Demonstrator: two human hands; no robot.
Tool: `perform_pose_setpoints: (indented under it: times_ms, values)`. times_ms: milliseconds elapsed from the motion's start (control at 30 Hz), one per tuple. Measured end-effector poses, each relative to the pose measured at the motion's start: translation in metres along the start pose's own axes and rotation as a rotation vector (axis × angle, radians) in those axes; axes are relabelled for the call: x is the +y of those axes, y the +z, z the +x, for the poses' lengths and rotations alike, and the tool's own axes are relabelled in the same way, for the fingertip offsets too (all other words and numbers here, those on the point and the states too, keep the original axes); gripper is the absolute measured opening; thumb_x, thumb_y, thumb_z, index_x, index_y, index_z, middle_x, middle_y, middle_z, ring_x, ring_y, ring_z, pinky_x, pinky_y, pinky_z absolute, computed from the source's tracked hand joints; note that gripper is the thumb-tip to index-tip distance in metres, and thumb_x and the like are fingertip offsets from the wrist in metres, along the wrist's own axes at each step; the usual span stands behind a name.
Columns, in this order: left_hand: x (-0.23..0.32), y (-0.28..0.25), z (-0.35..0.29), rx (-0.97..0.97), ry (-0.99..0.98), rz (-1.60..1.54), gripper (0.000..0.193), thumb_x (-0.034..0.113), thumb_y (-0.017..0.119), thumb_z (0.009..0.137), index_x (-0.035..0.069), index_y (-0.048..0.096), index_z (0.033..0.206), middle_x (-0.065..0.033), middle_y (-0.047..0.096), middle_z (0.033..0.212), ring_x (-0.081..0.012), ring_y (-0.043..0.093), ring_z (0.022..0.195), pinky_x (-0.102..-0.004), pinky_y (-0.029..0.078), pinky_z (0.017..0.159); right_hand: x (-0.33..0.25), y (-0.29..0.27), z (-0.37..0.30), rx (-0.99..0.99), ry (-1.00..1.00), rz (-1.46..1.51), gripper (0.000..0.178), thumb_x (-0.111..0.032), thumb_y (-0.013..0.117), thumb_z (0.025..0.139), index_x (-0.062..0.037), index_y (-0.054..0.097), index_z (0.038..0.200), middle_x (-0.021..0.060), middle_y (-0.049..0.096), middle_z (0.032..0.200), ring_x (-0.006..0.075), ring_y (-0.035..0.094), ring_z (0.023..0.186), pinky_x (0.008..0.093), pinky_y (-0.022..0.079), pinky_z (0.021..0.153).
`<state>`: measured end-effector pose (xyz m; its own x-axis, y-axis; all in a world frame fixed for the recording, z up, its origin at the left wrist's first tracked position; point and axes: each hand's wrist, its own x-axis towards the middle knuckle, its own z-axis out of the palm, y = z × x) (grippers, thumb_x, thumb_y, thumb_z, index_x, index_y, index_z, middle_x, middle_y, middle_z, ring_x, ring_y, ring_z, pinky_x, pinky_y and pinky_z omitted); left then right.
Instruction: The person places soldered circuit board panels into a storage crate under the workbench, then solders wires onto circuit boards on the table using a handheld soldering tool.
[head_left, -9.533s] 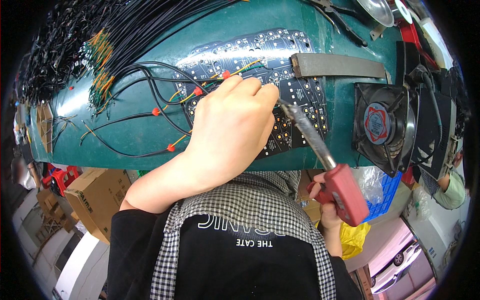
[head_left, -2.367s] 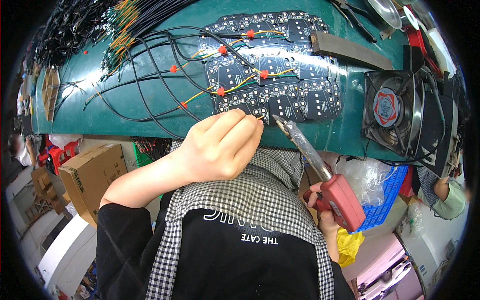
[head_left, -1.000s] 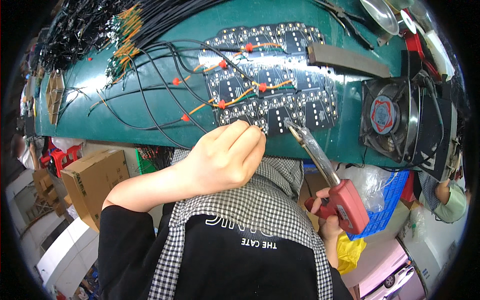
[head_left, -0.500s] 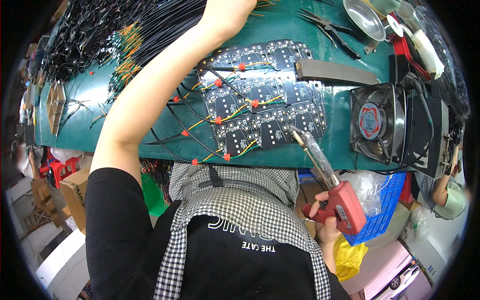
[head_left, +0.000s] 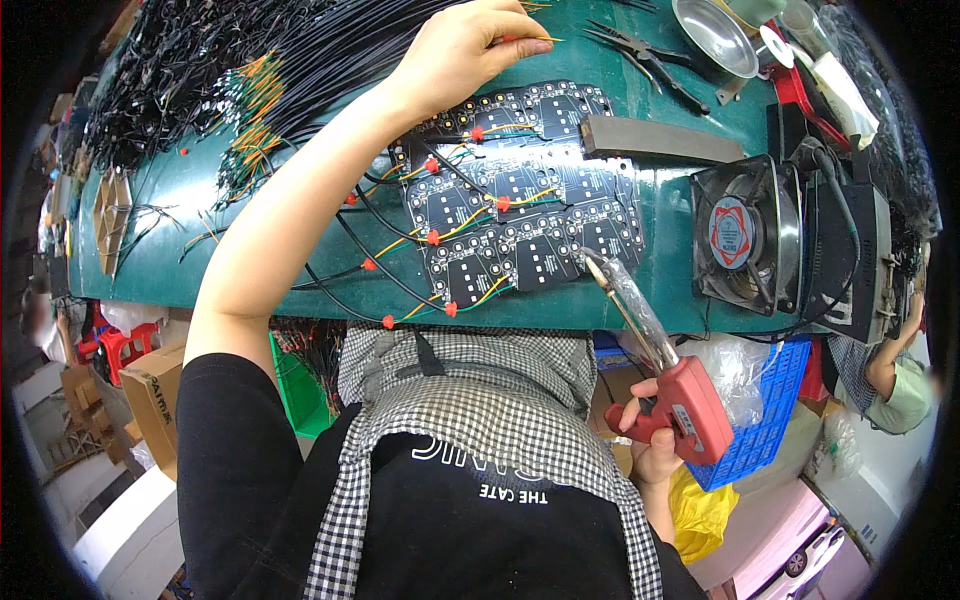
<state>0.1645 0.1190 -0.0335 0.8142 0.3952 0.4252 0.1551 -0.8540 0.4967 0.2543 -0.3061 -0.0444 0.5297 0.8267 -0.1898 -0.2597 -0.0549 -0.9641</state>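
My left hand (head_left: 468, 52) is above the far edge of the circuit boards, its fingers pinched round a thin wire (head_left: 553, 40) whose yellow-orange end sticks out to the right. In my right hand (head_left: 655, 460) is a red soldering gun (head_left: 692, 408), held by its grip below the table's front edge. Its long metal nozzle slants up and left, and the tip is over the near right part of the black circuit boards (head_left: 600, 183). Black cables with yellow and green leads run onto the boards from the left. Each carries a red piece (head_left: 503, 203) where the leads split.
Bundles of black cables (head_left: 330, 75) cover the table's far left. A grey bar (head_left: 660, 140) lies at the boards' right edge, with pliers (head_left: 655, 65) and a metal bowl (head_left: 715, 38) beyond. A fan (head_left: 740, 235) stands at the right. A blue crate (head_left: 765, 420) is below the table.
My left hand has come down and right from the upper edge, and the wire's end now shows at its fingertips. The soldering gun stays nearly in place; the view has shifted slightly.
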Motion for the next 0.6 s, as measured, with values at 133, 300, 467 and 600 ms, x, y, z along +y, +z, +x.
perform_pose_setpoints:
  times_ms: [133,300,467,600]
  values:
    - [0.030,-0.007,-0.008,-0.046,-0.214,-0.225,0.014,0.011,0.066,0.091,0.001,0.070,0.099,-0.0108,0.068,0.093,-0.0193,0.065,0.081,-0.0308,0.050,0.072,0.000,0.000,-0.004,0.018,-0.018,-0.010,0.078,-0.051,0.069,0.087,0.0038,0.041,0.135,0.0210,0.059,0.111,0.0184,0.058,0.064,0.0285,0.048,0.054]
    - [0.100,-0.013,-0.066,-0.101,-0.233,-0.168,0.015,0.010,0.062,0.083,0.002,0.059,0.095,-0.0147,0.063,0.079,-0.0263,0.066,0.076,-0.0379,0.053,0.061,0.001,-0.003,-0.008,0.093,-0.013,-0.015,0.080,-0.052,0.069,0.087,0.0034,0.040,0.136,0.0203,0.059,0.110,0.0182,0.058,0.063,0.0284,0.049,0.053]
    - [0.132,0.002,-0.105,-0.031,0.250,0.113,0.031,0.004,0.070,0.062,-0.001,0.068,0.092,-0.0092,0.064,0.087,-0.0220,0.063,0.070,-0.0305,0.050,0.056,-0.001,-0.009,-0.009,0.017,0.044,-0.031,0.081,-0.054,0.069,0.086,0.0013,0.039,0.137,0.0185,0.058,0.111,0.0173,0.058,0.065,0.0308,0.054,0.058]
    - [0.139,0.009,-0.113,-0.063,0.285,0.221,0.033,0.006,0.066,0.059,-0.003,0.069,0.091,-0.0079,0.062,0.084,-0.0190,0.062,0.069,-0.0272,0.047,0.051,-0.001,-0.010,-0.012,0.027,0.115,0.055,0.079,-0.054,0.075,0.081,0.0028,0.050,0.129,0.0166,0.062,0.116,0.0175,0.061,0.078,0.0295,0.050,0.067]
